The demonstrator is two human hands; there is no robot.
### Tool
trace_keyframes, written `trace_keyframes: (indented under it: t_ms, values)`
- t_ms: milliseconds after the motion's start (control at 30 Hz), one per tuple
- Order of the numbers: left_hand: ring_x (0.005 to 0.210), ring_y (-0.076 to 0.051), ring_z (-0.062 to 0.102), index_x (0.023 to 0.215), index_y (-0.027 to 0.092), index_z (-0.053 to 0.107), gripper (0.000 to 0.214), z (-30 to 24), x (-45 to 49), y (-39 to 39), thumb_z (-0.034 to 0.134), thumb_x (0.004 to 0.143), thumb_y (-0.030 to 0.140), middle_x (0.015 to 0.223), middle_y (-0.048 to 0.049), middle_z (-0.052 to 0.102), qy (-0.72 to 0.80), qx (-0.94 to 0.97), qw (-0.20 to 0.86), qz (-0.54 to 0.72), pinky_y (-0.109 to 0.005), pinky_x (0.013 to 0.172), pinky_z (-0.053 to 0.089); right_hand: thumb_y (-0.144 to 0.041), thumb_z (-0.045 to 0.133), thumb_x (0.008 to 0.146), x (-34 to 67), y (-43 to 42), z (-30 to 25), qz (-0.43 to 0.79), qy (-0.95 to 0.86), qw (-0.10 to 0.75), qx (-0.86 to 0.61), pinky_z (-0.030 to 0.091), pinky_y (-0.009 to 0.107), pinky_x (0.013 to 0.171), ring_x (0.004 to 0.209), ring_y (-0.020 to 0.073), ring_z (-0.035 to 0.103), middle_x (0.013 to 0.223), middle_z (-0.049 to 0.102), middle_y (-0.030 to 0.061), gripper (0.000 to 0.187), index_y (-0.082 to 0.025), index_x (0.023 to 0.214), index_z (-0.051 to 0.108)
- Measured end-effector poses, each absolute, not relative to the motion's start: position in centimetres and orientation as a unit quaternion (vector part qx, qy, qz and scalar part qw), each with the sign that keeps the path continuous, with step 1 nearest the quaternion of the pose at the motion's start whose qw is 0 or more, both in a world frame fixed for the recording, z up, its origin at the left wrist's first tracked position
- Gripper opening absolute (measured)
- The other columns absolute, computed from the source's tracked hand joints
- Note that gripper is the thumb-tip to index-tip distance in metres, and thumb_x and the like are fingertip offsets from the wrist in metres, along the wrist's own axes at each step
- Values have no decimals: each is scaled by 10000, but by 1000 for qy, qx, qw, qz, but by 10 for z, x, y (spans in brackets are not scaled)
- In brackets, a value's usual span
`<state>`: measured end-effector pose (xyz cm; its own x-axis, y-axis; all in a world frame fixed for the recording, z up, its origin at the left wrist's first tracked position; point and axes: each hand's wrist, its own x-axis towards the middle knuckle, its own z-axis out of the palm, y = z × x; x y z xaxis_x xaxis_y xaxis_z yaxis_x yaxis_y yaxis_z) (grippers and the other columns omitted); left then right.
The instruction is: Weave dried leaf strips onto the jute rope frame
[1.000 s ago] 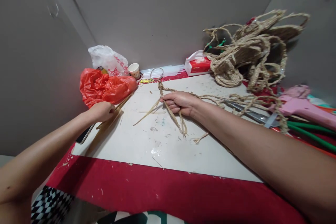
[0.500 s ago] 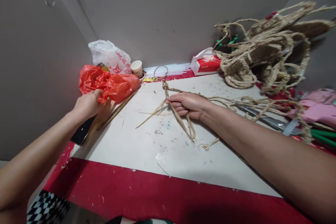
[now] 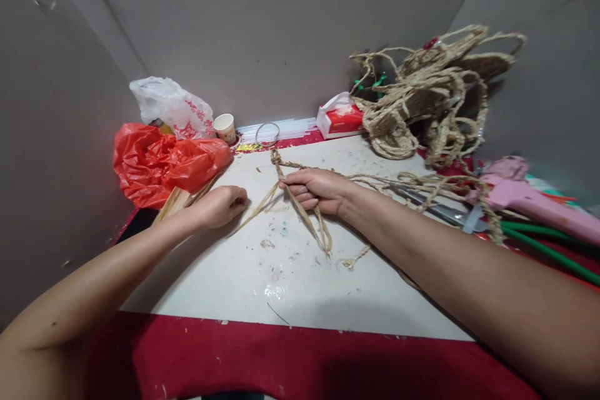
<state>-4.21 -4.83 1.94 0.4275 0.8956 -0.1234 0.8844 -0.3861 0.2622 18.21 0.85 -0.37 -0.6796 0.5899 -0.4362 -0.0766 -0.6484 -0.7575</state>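
My right hand (image 3: pixel 313 190) is closed around the lower end of a straw braid (image 3: pixel 279 169), its thumb and forefinger pinching it. Loose straw strands (image 3: pixel 304 217) hang below those fingers, and one strand (image 3: pixel 260 207) slants off to the left. My left hand (image 3: pixel 224 206) hovers just left of that strand with its fingers curled together; anything inside them is hidden. Behind the left wrist lies a bundle of flat dry straw (image 3: pixel 172 201), partly covered by the forearm. The braid's top loops at the back of the white board (image 3: pixel 225 281), and a braided cord (image 3: pixel 365 176) runs right.
A red plastic bag (image 3: pixel 164 159), a white plastic bag (image 3: pixel 171 105) and a paper cup (image 3: pixel 225 128) stand back left. Along the back are a wire ring (image 3: pixel 267 134) and tissue pack (image 3: pixel 344 117). Coiled braided rope (image 3: pixel 422 100) and a pink glue gun (image 3: pixel 529 190) lie right.
My left hand has moved right, away from the red bag and straw bundle, towards the braid. My right hand keeps its pinch. The whole view has shifted slightly.
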Motion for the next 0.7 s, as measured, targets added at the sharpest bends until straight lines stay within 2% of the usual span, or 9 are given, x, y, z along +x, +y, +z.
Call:
trace_keyframes:
  t_ms: [200,300,400,500,600,700]
  values:
    - [546,-110,498,719,166,594,190,47,-87,-73,495,784,315,649,-16,613,581,775,236,-79,-226,543,363,-166,432,913,182,9,-3,839,-367,197,-351,110,113,298,360,18,101,467,191,-104,219,-129,701,477]
    - [501,-120,525,780,177,603,245,62,-117,-86,495,777,397,625,-10,627,656,700,277,-53,-228,503,361,-159,423,914,181,7,-2,833,-372,199,-358,115,108,297,364,18,97,465,193,-102,228,-126,695,479]
    - [488,-120,500,787,174,614,273,68,-137,-91,501,755,420,583,-2,602,725,672,147,22,-225,486,335,-155,415,916,181,4,-1,827,-375,201,-368,113,108,301,366,17,101,465,202,-99,232,-125,696,481]
    - [524,-124,488,724,168,622,293,64,-139,-87,501,743,434,592,-13,595,730,681,21,42,-230,500,320,-153,428,908,180,4,-3,825,-377,205,-369,110,109,308,369,17,103,469,204,-100,213,-126,703,482]
    - [541,-130,499,701,178,617,313,53,-127,-77,485,756,456,636,-28,624,723,690,-13,4,-237,506,310,-165,466,888,181,6,-6,830,-378,204,-356,108,112,311,372,18,101,479,198,-102,180,-132,711,480]
    - [567,-154,526,691,195,614,241,39,-114,-67,510,732,409,662,-46,641,722,689,-49,-50,-250,505,297,-174,480,882,181,8,-8,832,-379,203,-351,106,114,313,376,18,93,480,201,-104,172,-133,714,479]
